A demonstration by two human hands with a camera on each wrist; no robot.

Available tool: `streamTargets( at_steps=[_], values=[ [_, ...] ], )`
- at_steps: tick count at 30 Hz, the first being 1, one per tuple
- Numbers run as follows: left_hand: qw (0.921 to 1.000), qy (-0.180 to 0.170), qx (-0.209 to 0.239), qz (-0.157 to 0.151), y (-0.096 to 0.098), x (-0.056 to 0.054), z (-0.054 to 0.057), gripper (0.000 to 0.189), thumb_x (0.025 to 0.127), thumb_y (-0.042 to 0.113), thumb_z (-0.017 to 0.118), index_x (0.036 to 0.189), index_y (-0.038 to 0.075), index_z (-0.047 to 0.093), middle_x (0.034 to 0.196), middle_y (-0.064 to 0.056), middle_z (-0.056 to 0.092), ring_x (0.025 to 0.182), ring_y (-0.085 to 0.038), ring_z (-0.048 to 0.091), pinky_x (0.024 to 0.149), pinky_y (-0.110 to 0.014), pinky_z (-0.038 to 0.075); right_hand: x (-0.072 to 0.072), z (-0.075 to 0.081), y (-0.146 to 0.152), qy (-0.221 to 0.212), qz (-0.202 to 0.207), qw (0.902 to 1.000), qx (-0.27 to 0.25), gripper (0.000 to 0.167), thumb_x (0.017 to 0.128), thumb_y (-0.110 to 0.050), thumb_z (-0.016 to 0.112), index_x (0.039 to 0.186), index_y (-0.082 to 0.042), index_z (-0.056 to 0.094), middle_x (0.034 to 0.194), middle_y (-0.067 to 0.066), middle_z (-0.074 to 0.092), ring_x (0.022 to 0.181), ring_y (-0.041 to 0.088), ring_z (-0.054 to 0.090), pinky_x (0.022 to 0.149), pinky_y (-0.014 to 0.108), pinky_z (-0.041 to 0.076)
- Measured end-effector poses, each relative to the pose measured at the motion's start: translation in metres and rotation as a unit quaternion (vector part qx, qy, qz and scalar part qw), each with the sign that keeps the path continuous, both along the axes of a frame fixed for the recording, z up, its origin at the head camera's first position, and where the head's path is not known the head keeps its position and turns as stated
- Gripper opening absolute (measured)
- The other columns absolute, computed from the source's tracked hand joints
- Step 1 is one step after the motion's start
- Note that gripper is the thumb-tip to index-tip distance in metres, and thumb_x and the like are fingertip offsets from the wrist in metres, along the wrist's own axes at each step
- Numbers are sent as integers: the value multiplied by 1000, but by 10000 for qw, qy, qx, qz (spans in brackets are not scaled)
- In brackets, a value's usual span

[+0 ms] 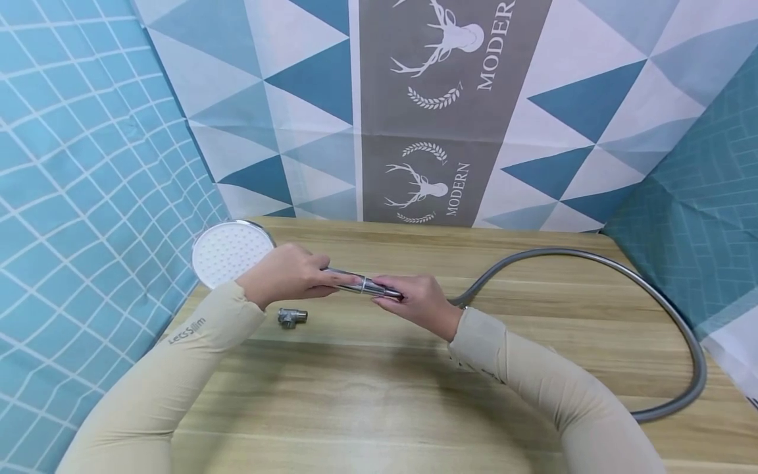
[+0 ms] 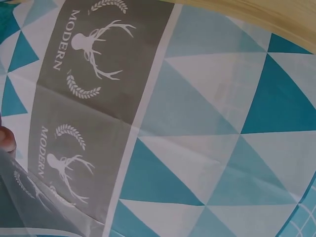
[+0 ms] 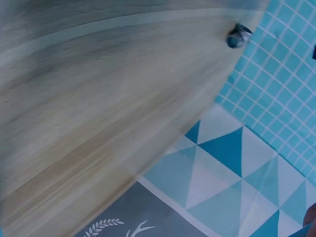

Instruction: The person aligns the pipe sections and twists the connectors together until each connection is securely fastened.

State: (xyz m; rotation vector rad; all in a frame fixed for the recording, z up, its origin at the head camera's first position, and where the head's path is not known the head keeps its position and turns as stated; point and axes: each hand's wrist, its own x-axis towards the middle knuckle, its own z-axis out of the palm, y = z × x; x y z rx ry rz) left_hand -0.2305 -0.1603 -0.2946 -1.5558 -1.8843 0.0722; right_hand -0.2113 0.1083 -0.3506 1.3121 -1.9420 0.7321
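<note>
"In the head view, what are the 2 hands holding?"

"The left hand has its fingers wrapped round the handle of a shower head, whose round white face is over the far left of the worktop. The fingers of the right hand pinch the chrome end of a grey hose, right at the handle's lower end"

"And around them?"

"The hose loops out to the right across the worktop; a small chrome fitting lies near the left hand"

"From the left wrist?"

"Mostly a wall covering of blue and white triangles, with a grey band of deer heads. A fingertip peeks in at the left edge; from there I cannot tell the grip"

"From the right wrist?"

"The fitting, by the tiled covering. Only a sliver of skin shows at the lower right edge, so again I cannot tell the grip"
</note>
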Motion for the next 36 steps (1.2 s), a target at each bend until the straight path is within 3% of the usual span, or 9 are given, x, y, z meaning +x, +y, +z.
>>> streamTargets(
  at_steps=[2,9,14,17,20,24,32,36],
  values=[
    [10000,-22,-4,23,1,1,1,66,71,20,82,128,31,50,58,3,37,42,-7,19,38,-23,19,0,-1,0,13,-91,10000,-9,33,71,-9,83,100,1,72,88,10,73,62,9,66,56,19,51],
    [9999,-65,-2,106,4,2,2,67,70,20,84,127,30,50,58,3,36,43,-7,18,38,-23,19,1,1,1,56,-154,9999,-33,34,70,-8,83,100,3,72,86,11,73,64,12,68,57,22,53],
    [9999,-82,3,101,4,2,2,66,70,19,84,127,30,53,58,3,36,44,-7,18,37,-23,19,0,1,3,152,-128,9998,-33,36,90,-30,67,101,4,72,87,12,73,64,11,68,56,21,52],
    [9999,-90,-16,103,5,1,2,65,71,20,83,127,30,53,58,2,36,44,-7,19,37,-23,20,-1,1,4,150,-108,9998,-79,40,93,-34,61,100,4,72,87,12,73,64,12,68,55,21,52],
    [9999,-92,-51,121,5,1,2,64,72,21,84,127,29,53,58,2,37,44,-7,18,37,-23,20,-1,0,4,120,-107,9998,-113,30,84,-22,76,99,4,72,86,12,73,64,12,68,55,22,52],
    [9998,-70,-74,159,5,1,3,65,71,21,84,127,30,53,58,2,37,44,-7,18,37,-23,20,-1,1,4,21,-131,9999,-87,34,68,-8,84,99,3,72,86,12,73,64,12,68,55,22,52],
    [9992,22,-144,367,5,2,5,57,74,25,83,125,30,58,58,2,39,44,-7,17,37,-23,22,3,8,4,-409,-398,9979,315,34,75,-14,81,103,2,69,80,6,70,52,4,50,49,17,43],
    [9981,-169,-165,563,5,4,7,51,76,26,81,124,30,62,59,1,42,43,-8,20,37,-24,24,3,12,2,-611,-575,9954,458,39,74,-19,83,106,-2,69,78,3,67,49,4,43,46,17,37]
  ],
)
